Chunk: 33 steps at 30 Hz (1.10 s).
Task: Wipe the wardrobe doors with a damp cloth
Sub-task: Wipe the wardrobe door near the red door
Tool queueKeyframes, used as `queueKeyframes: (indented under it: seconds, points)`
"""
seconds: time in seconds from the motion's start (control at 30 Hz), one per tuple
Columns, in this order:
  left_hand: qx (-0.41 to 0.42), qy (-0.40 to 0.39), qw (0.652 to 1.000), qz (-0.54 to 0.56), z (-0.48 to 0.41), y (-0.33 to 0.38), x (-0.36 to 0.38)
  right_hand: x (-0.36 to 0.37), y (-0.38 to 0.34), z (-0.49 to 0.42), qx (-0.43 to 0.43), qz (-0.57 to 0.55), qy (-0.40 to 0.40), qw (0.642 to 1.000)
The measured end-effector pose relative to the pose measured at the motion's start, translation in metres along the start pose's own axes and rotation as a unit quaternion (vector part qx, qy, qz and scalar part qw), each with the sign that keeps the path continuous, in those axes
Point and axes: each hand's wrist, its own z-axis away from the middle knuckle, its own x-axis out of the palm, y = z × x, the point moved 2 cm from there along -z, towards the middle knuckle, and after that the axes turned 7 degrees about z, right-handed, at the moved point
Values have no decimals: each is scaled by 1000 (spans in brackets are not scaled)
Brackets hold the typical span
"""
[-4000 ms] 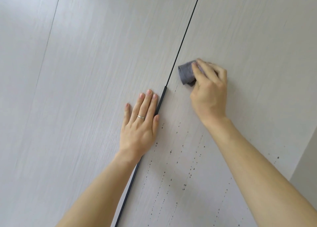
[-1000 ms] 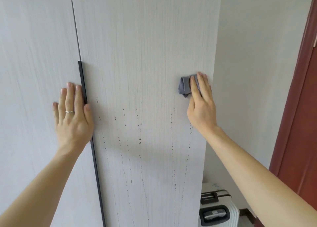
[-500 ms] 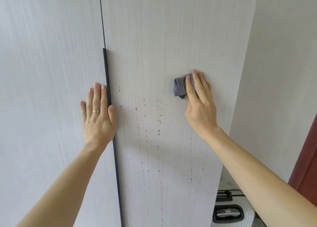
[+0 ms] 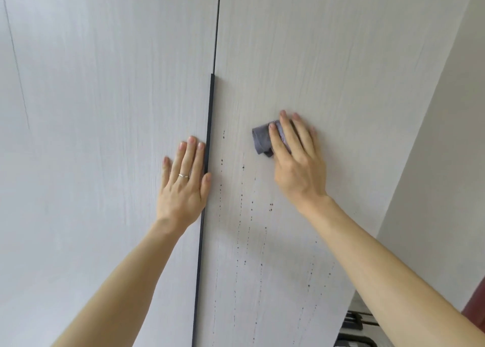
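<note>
Two pale wood-grain wardrobe doors fill the view. The right door [image 4: 328,57] carries thin vertical trails of dark specks [image 4: 242,197] below my hands. My right hand [image 4: 296,163] presses a folded grey cloth [image 4: 262,139] flat against that door, and most of the cloth is hidden under the fingers. My left hand [image 4: 183,184] lies flat with fingers spread on the left door [image 4: 105,110], its thumb resting against the dark handle strip [image 4: 208,141] between the doors. A ring sits on one finger.
A plain white wall [image 4: 446,163] meets the wardrobe's right side. A white suitcase with dark handles [image 4: 357,331] stands low at the right. A sliver of a red-brown door [image 4: 477,302] shows at the right edge.
The cloth under my right hand slid left across the right door, from near its right edge toward the middle. The view swung left and up; my left hand stayed by the strip.
</note>
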Motion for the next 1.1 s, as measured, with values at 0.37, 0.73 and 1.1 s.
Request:
queueKeyframes:
  seconds: [0.37, 0.73, 1.1]
  points:
    - [61, 3, 998, -11, 4, -15, 3, -1, -36, 47, -71, -59, 5, 996]
    - [96, 4, 995, 14, 10, -30, 4, 2, -66, 47, -47, -56, -5, 997]
    - [107, -11, 994, 22, 15, -37, 6, 6, -54, -75, 94, -44, 44, 994]
